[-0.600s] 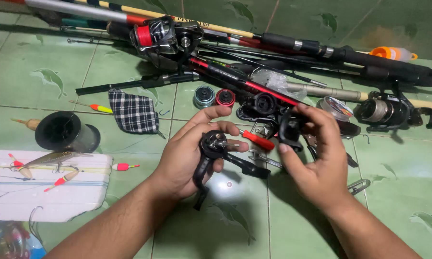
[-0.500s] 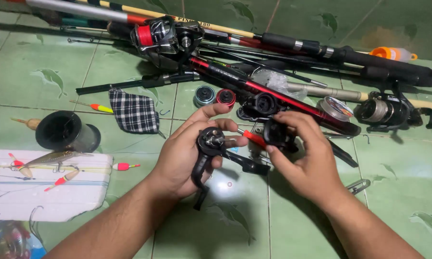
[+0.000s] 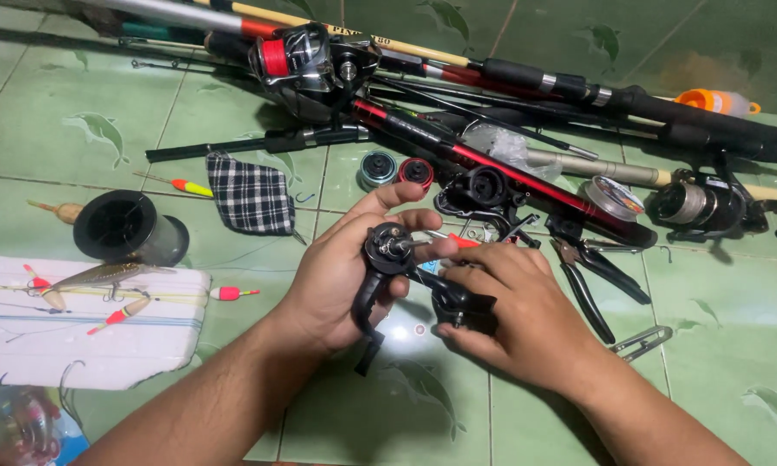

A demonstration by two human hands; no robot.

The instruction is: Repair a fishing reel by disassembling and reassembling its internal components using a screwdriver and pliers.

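My left hand [image 3: 336, 276] grips a black fishing reel body [image 3: 381, 259] by its stem, with the round rotor end facing up. My right hand [image 3: 518, 315] is closed over a black reel part [image 3: 462, 306] just to the right, touching the reel body. A small red piece [image 3: 464, 242] shows between the two hands. Both hands hover low over the green tiled floor [image 3: 103, 147].
Several fishing rods with a red-spooled reel [image 3: 298, 60] lie across the top. Black pliers [image 3: 591, 267], two small spools [image 3: 397, 170], a checked cloth [image 3: 250, 197], a black line spool [image 3: 125, 229] and a white foam board [image 3: 60, 332] with lures and floats surround the hands.
My right hand has come down and leftwards, closing over the black part against the reel body. The left hand has held the reel almost still.
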